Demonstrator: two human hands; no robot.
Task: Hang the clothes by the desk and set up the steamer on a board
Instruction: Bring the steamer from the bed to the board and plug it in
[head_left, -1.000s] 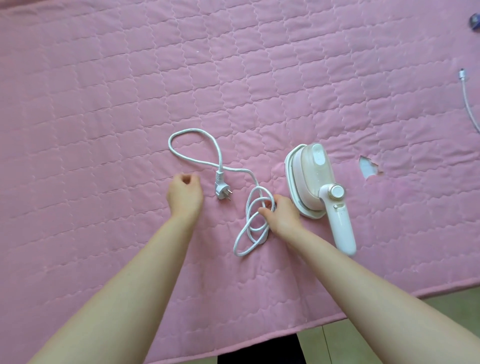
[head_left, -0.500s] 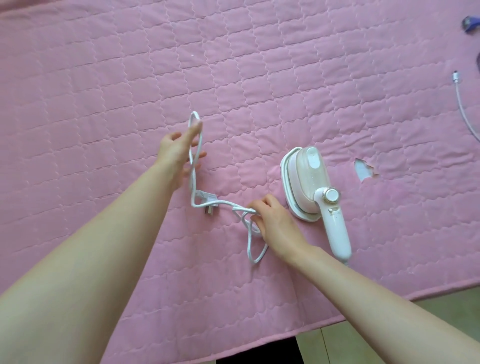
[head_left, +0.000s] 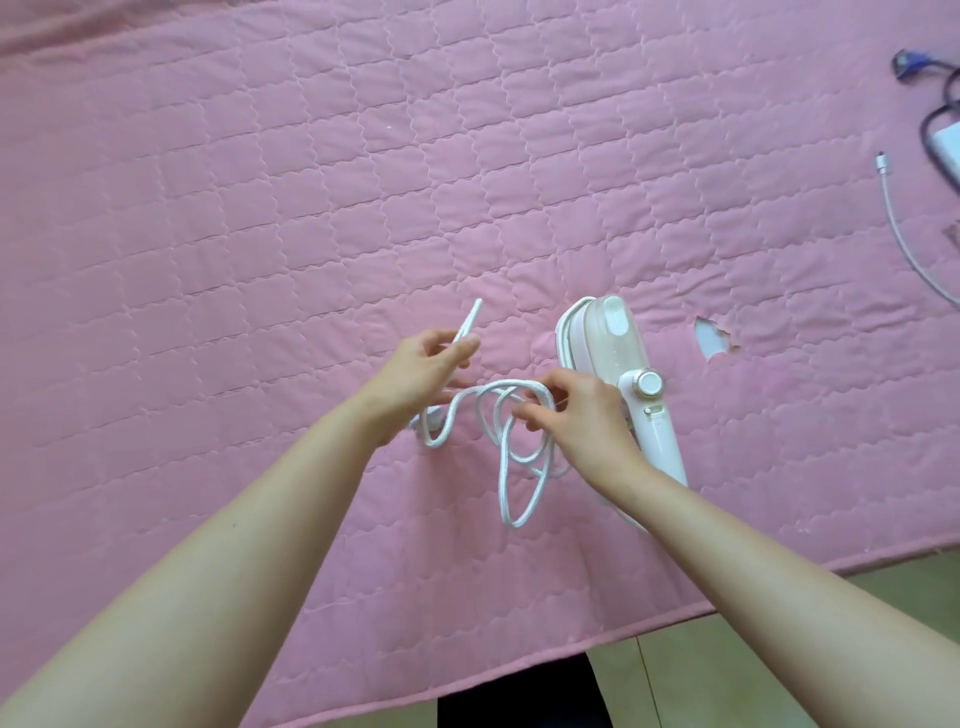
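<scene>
Quilting in pink is covering nearly the whole view: a padded cover (head_left: 218, 218) with a scalloped stitch pattern is lying flat, its near edge running diagonally across the bottom, with pale floor (head_left: 779, 649) showing beyond it at the lower right.

Coming in from the lower left, the left hand (head_left: 421, 371) is hovering just above the cover, its thumb and fingers pinching a doubled stretch of white power cord (head_left: 511, 467), so that a short folded end is sticking up and away past the fingertips. Below that hand, the cord is curving down toward what is probably the plug, though it is mostly hidden by the wrist and blurred.

Between the two hands, the cord is sagging in several loose loops that are overlapping one another, the longest loop hanging down toward the near edge of the cover.

The right hand (head_left: 582, 421) is gripping the top of those loops, fingers curled around the strands and thumb pressing from the near side. Just beside and partly behind it, the white handheld steamer (head_left: 618, 364) is lying on the cover with its round dial facing up and its handle passing under the right wrist.

Further right, a small tear (head_left: 709, 338) in the cover is exposing a pale patch. At the far right edge, a thin white cable (head_left: 898, 228) is trailing across the quilting, near a dark cable and a white adapter (head_left: 948, 148) cut off by the frame.
</scene>
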